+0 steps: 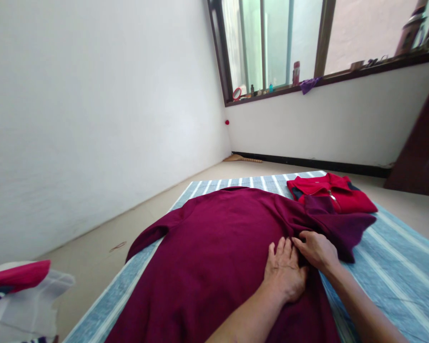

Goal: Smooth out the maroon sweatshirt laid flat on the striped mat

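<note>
A maroon long-sleeved top (221,247) lies spread over a blue-and-white striped sheet (389,267). Its left-side sleeve hangs toward the sheet's edge, and the right-side sleeve (343,228) extends to the right, bunched near the shoulder. My left hand (286,271) rests flat on the top's right part, fingers stretched out. Just to its right, my right hand (318,250) has its fingers curled on the fabric below the sleeve and pinches it; the fingertips are partly hidden. Beyond the sleeve sits a folded red jacket (336,190) with a zip and dark patches, partly covered by maroon cloth.
White wall (93,119) rises to the left. Red and white clothes (17,295) hang at the lower left. A broom (243,158) lies on the floor in the corner. Bottles and a small mirror (237,94) stand on the windowsill. A dark brown panel (420,147) is at the right.
</note>
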`<state>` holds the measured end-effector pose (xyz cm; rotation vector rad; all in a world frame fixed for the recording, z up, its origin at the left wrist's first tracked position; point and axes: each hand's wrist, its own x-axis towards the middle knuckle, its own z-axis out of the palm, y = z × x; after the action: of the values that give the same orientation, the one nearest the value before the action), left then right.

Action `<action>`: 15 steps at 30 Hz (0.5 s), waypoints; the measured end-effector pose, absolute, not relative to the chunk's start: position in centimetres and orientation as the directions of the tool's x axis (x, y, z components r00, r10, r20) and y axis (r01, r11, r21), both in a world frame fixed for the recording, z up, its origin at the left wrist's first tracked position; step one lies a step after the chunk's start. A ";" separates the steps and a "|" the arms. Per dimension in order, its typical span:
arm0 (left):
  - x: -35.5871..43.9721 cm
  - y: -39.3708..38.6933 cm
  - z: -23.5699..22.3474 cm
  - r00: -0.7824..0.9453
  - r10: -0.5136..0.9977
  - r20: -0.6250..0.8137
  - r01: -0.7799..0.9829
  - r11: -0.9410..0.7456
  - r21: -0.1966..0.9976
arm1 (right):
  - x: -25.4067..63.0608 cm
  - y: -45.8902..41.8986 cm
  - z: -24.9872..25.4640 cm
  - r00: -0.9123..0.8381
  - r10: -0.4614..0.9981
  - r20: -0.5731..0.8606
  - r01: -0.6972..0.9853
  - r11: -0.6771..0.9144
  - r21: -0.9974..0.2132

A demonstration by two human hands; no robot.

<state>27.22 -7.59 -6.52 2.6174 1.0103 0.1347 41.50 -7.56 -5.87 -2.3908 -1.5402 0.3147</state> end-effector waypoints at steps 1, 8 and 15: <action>27.2 -7.6 -6.6 0.743 0.668 -0.032 0.639 -0.696 0.328 | 41.4 -7.6 -5.8 0.404 0.914 -0.026 0.859 -0.389 -0.334; 27.3 -7.6 -6.8 0.744 0.667 -0.041 0.643 -0.697 0.318 | 40.9 -7.7 -5.9 0.358 0.934 0.005 0.901 -0.344 -0.265; 27.3 -7.5 -6.8 0.734 0.679 -0.013 0.645 -0.690 0.327 | 40.8 -7.8 -5.9 0.399 0.916 0.047 0.898 -0.380 -0.223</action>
<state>27.31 -7.50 -6.84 2.6264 1.0326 0.1564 40.78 -7.84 -5.93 -2.4426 -1.6095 0.1229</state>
